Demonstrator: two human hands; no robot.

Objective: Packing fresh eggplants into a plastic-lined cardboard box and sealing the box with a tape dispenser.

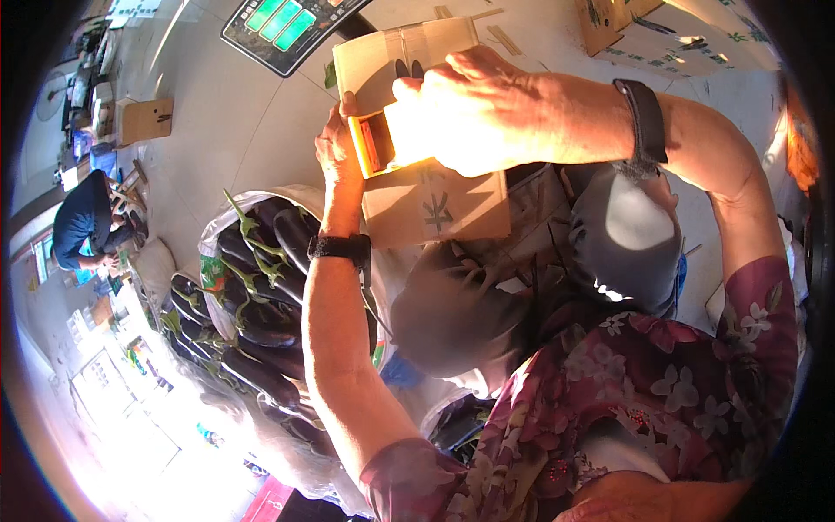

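A cardboard box (434,209) with its flaps folded over stands before me, dark eggplant tips showing through a hole in its upper part. My right hand (466,111), partly washed out by glare, is closed on an orange tape dispenser (361,149) held across the box. At the box's left edge, my left hand (340,140) rests with its thumb on the cardboard beside the dispenser; its fingers are partly hidden. Whether tape runs from the dispenser cannot be made out.
Open sacks of eggplants (261,307) stand to the left. A scale with a green display (277,23) is at the top. More cardboard boxes (678,46) lie at the upper right, another box (147,121) at the far left. A person (85,218) bends over there.
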